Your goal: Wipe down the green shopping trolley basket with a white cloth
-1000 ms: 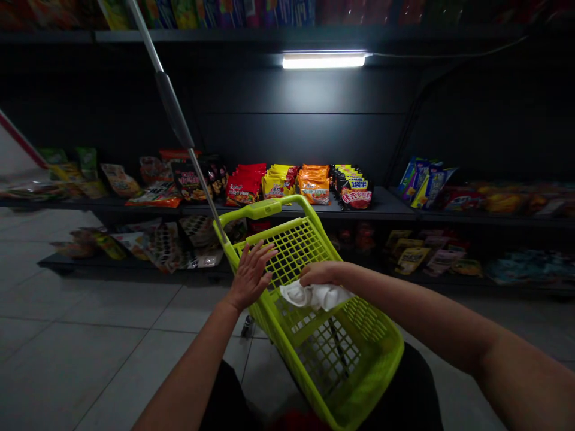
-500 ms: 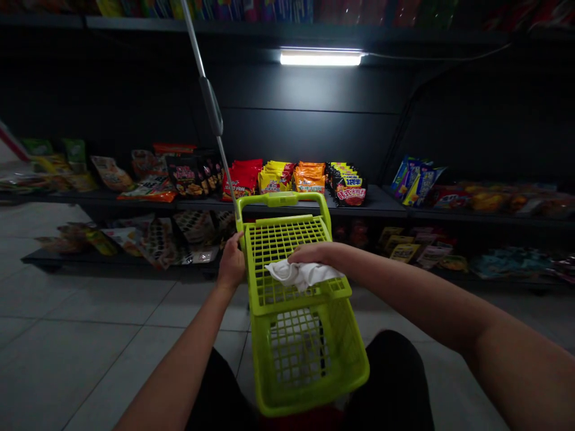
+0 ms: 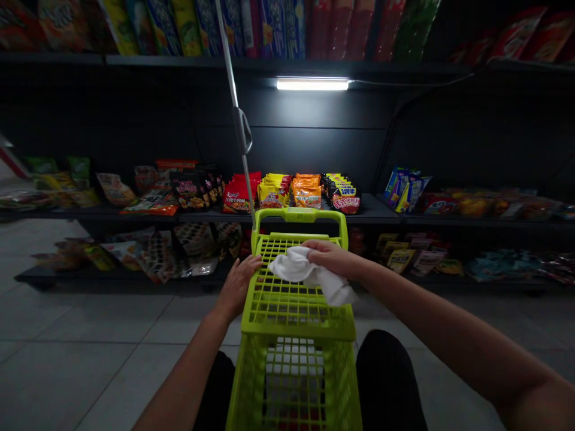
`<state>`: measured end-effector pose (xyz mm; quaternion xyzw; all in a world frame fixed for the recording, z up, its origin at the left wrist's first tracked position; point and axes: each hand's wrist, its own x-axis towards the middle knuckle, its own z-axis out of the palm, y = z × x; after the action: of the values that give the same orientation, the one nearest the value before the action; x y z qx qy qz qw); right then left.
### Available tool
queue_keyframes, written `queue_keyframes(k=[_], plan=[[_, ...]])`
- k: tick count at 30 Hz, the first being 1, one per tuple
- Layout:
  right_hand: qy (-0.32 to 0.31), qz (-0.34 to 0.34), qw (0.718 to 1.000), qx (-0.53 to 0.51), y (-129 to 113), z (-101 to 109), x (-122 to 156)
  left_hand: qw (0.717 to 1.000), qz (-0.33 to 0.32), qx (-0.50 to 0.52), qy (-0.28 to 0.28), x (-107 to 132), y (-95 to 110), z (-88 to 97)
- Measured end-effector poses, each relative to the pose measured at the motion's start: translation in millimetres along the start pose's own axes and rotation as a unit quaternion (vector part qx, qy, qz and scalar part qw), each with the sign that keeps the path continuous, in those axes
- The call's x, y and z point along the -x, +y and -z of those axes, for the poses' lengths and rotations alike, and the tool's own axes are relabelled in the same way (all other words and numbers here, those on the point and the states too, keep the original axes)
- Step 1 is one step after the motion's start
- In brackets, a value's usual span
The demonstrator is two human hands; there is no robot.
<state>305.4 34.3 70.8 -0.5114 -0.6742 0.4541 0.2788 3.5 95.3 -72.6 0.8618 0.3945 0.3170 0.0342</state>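
A lime-green plastic shopping basket (image 3: 297,326) stands upright between my knees, its mesh side facing up towards me. My right hand (image 3: 330,257) presses a crumpled white cloth (image 3: 309,274) onto that mesh just below the basket's carrying handle (image 3: 287,215). My left hand (image 3: 237,288) lies with its fingers apart against the basket's left edge, holding nothing. A thin metal pull pole (image 3: 236,102) with a grey grip rises from the basket's top left corner. Part of the basket's lower end lies beyond the bottom of the view.
Dark store shelves (image 3: 372,209) carry several rows of bright snack and noodle packets, with more packets high above. A strip lamp (image 3: 312,84) shines on the back panel. Pale floor tiles (image 3: 90,335) spread to the left, and my dark trousers (image 3: 386,383) show below.
The basket has swung from leaning right to straight ahead, and the view has tilted down. My left hand has come down onto the basket's edge. The cloth remains under my right hand.
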Motion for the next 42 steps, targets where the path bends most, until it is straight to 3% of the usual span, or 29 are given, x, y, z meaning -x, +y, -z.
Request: queue_keyframes(k=[3,6,8,10,13,17,22,26,31,38,42], plan=[[0.209,0.098,0.973,-0.007,17,33,39,1.0,-0.013,0.004,0.012,-9,14,12.2],[0.41,0.109,0.906,0.003,59,62,61,0.998,-0.016,0.03,0.047,-30,25,21.1],[0.486,0.096,0.869,-0.005,90,70,62,0.997,-0.009,0.036,0.068,-50,32,23.3],[0.523,0.078,0.849,-0.015,115,70,54,0.995,0.012,0.032,0.091,-73,39,22.3],[0.552,0.073,0.829,-0.045,131,60,31,0.989,0.061,0.029,0.13,-109,49,17.5],[0.584,0.143,0.797,-0.056,131,52,-9,0.974,0.136,0.035,0.176,-154,53,9.2],[0.63,0.178,0.756,0.01,139,74,-59,0.954,0.188,0.038,0.23,-184,46,-9.7],[0.607,0.131,0.78,0.082,143,100,-87,0.962,0.137,0.028,0.233,-174,37,-38.2],[0.586,0.092,0.795,0.125,135,122,-115,0.976,0.113,-0.022,0.184,-152,24,-69.9],[0.523,-0.036,0.835,0.167,117,145,-138,0.971,0.097,-0.213,0.048,-148,27,-73.3],[0.514,-0.085,0.826,0.215,114,148,-141,0.963,0.097,-0.253,-0.001,-144,33,-71.0]])
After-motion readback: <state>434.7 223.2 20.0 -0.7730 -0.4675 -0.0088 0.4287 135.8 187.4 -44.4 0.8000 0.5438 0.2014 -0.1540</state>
